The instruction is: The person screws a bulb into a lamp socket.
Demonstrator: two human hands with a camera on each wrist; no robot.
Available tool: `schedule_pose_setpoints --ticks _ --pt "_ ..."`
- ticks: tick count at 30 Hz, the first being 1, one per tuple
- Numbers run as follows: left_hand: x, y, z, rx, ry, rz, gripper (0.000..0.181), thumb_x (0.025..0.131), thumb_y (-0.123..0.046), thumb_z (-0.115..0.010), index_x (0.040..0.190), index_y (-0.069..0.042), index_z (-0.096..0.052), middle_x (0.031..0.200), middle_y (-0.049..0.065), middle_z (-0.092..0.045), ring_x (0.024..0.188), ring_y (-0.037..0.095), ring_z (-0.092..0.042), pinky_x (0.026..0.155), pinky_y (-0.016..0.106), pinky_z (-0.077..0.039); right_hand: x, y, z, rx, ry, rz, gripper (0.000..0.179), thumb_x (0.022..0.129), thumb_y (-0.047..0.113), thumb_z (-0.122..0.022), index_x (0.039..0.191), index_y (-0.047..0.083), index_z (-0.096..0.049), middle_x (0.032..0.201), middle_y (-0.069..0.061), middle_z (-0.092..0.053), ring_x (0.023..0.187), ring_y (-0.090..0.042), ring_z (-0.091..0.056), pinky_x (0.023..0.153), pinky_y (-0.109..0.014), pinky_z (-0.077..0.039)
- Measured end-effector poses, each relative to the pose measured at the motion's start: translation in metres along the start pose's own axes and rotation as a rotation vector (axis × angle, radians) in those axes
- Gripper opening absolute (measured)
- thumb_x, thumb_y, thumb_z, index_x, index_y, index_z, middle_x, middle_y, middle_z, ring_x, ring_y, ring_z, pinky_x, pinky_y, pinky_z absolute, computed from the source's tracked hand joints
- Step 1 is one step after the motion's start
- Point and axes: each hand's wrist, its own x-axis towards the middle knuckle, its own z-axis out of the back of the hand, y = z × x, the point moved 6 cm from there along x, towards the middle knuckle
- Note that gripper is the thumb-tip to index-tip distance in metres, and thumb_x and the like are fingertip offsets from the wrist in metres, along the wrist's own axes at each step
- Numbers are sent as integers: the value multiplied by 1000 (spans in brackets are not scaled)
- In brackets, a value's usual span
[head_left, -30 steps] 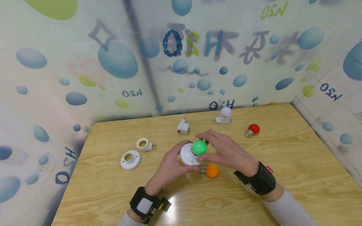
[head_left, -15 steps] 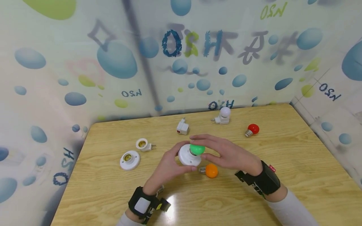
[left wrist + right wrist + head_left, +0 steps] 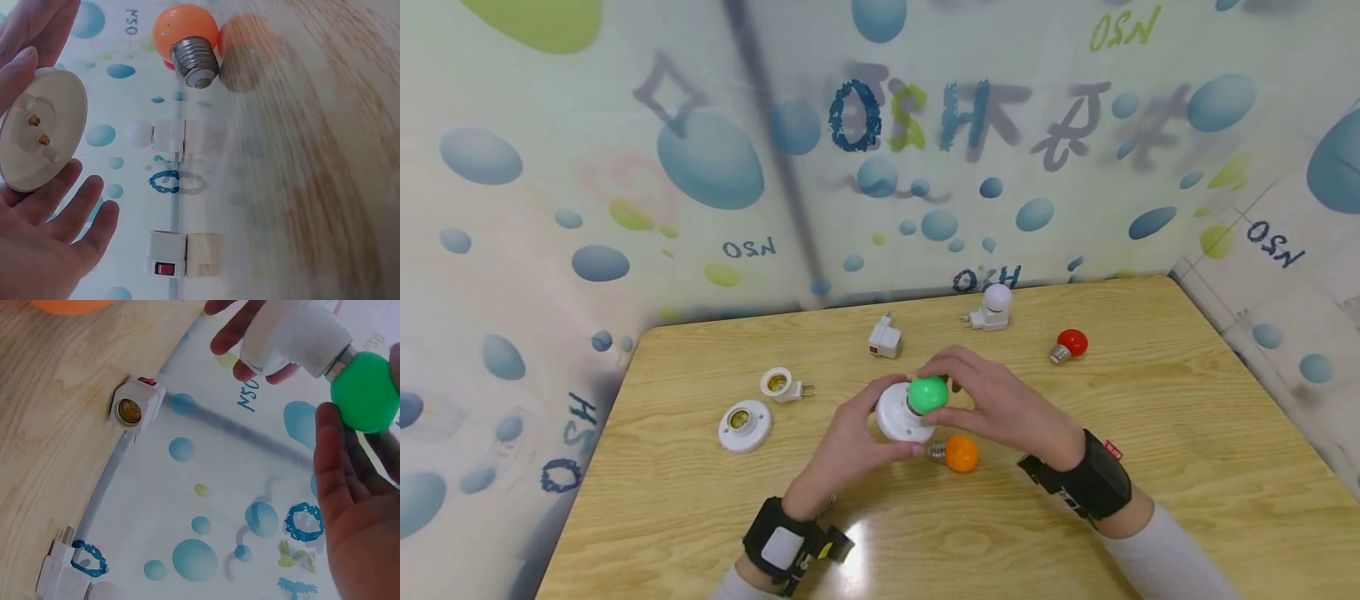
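Note:
My left hand [image 3: 850, 437] grips the rim of a white round lamp holder [image 3: 892, 415] between thumb and fingers, above the table. Its flat underside with two brass screws [image 3: 44, 140] faces the left wrist camera. A green light bulb [image 3: 928, 394] sits in the holder's socket, a sliver of its metal base [image 3: 338, 364] showing between glass and socket. Fingers and thumb of my right hand [image 3: 1000, 402] hold the green bulb from the right. Close below both hands an orange bulb [image 3: 962, 454] lies on the table.
Left on the wooden table [image 3: 1150, 433] are a round lamp holder [image 3: 745, 426] and a plug-in socket [image 3: 781, 384]. Farther back stand a switched plug socket [image 3: 885, 337], a plug socket with a white bulb [image 3: 996, 307] and a red bulb [image 3: 1072, 342]. A patterned backdrop [image 3: 715, 167] borders the table.
Half a second ago my right fingers stretched over the green bulb and partly covered it. They have since drawn back and curled at its side, uncovering it. My left hand stays nearly still.

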Motion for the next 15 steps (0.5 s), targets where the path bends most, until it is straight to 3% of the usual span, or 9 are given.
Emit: schedule_pose_setpoints --ticks 5,8,11,15 --pt "-1 -1 -3 61 10 24 86 73 -23 -96 147 -10 -53 142 4 -60 124 23 -58 106 50 -46 2 2 -4 -39 -67 16 51 80 26 -91 117 10 -60 105 4 -59 90 -8 -56 75 -27 -57" --pt "-1 -1 -4 105 32 40 89 72 -27 -97 147 -9 -52 142 7 -60 122 24 -59 105 49 -47 2 2 -6 -41 -64 8 49 81 27 -91 115 11 -60 102 5 -59 89 -8 -56 74 -30 -58" --pt "-2 -1 -3 102 43 49 89 73 -29 -96 147 -10 -51 140 6 -61 118 23 -60 101 48 -49 1 -1 -7 -22 -15 -39 51 84 31 -88 122 12 -59 110 5 -61 95 -9 -57 80 -34 -59" --pt "-3 1 0 36 53 66 85 75 -28 -95 147 -13 -52 139 1 -62 120 20 -60 102 47 -49 -1 -4 -5 37 79 -105 68 87 37 -83 144 13 -53 139 2 -58 117 -15 -58 97 -44 -56"
